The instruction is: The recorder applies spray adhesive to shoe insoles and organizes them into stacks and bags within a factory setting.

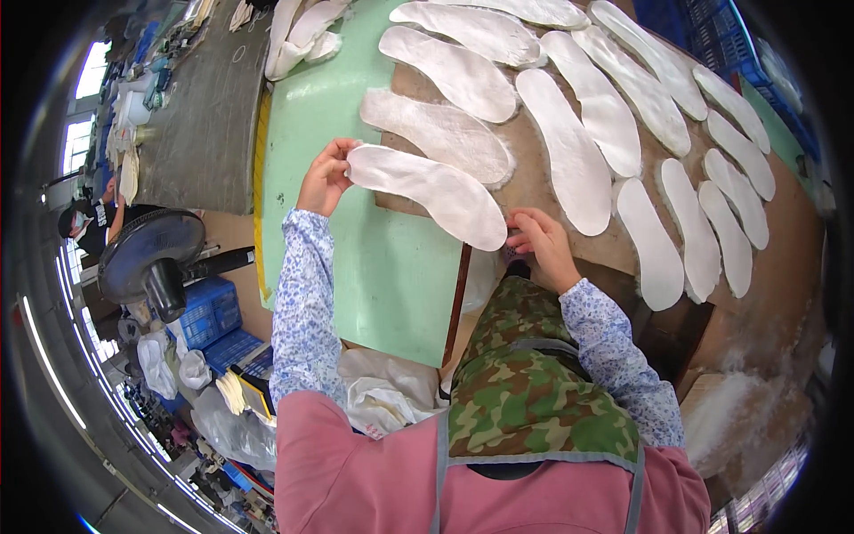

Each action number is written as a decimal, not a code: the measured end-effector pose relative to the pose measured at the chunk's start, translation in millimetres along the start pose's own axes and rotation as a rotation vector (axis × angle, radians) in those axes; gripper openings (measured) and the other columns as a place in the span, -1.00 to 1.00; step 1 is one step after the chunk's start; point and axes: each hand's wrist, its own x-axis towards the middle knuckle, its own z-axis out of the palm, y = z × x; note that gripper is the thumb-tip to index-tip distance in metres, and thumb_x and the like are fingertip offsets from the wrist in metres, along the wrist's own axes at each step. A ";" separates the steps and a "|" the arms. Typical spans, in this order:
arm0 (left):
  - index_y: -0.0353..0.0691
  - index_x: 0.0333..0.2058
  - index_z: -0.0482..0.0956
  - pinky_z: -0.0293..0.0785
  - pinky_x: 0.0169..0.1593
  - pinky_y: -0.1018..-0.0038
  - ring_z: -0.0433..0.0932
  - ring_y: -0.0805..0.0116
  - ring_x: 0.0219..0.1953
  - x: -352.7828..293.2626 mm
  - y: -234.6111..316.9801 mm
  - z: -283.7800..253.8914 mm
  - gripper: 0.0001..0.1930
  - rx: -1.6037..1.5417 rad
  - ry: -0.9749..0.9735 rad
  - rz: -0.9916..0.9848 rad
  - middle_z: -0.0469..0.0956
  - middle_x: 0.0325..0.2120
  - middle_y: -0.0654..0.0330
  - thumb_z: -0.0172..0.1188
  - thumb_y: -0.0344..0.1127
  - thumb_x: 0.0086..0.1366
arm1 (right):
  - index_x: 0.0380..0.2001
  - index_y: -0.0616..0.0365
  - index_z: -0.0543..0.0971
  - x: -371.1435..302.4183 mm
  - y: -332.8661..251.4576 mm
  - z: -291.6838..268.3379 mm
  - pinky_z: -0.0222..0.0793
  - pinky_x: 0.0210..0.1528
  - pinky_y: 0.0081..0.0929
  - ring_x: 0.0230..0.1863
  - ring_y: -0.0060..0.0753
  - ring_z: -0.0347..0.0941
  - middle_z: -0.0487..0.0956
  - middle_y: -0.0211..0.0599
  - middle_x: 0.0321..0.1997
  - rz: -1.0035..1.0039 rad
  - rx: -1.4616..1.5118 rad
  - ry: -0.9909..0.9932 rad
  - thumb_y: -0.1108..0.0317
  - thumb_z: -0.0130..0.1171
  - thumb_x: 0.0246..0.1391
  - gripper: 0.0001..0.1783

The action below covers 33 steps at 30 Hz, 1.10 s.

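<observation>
Pink top and camouflage apron up close, one white piece spanning two hands!

Right under us, the pink top (356, 472) and camouflage apron (543, 392); ahead, the insole-shaped piece (427, 194), aslant over the near part of the green bench (382, 285). Left hand (326, 182): thumb and fingers pinched on its far end! Right hand (547, 249): fingers drawn narrow at the near end, though gripping or just touching, I cannot tell.

And look at the traffic! A fuzzy-edged neighbour (436, 133) sits just beyond, and more white pieces (565, 151) crowd the brown sheet (534, 173) ahead and to the right. Blue crates (721, 44) wall off the far right corner; a black fan (147, 245) stands out left, near a blue basket (209, 311).

Now the edges: yellow strip (261, 187) down the left, dark reddish rim (455, 307) between bench and apron. Best room? That green stretch below the piece, right of the left sleeve (307, 294), with white bags (382, 396) past its near edge.
</observation>
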 end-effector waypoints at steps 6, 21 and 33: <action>-0.23 0.00 0.33 0.38 -0.04 0.37 0.43 0.38 -0.14 36.9 -40.5 -42.3 -0.65 0.019 0.130 -0.084 0.46 -0.23 0.20 -0.09 -0.31 0.25 | -0.24 0.32 0.52 4.2 -17.4 -6.2 0.36 -0.45 -0.66 -0.48 -0.58 0.49 0.58 -0.28 -0.45 -0.090 -0.235 0.055 0.27 0.04 0.10 -0.70; -0.28 0.12 0.14 0.27 0.00 0.34 0.33 0.32 -0.09 -25.8 -107.0 55.0 -0.50 0.022 0.728 0.094 0.22 -0.02 0.04 -0.01 -0.40 0.19 | -0.27 0.15 0.47 -49.3 78.0 -85.3 0.18 0.11 -0.30 0.06 -0.33 0.30 0.52 -0.36 -0.17 0.179 0.952 0.294 0.34 0.13 -0.01 -0.78; -0.35 0.22 -0.03 0.17 0.15 0.24 0.26 0.12 0.09 -47.9 -145.9 83.2 -0.38 -0.285 0.800 0.111 0.13 0.13 -0.07 -0.11 -0.44 0.17 | -0.15 0.23 0.44 -54.5 83.3 -150.4 0.23 0.14 -0.26 0.00 -0.24 0.39 0.52 -0.19 -0.10 -0.114 1.213 0.247 0.54 0.03 -0.02 -0.71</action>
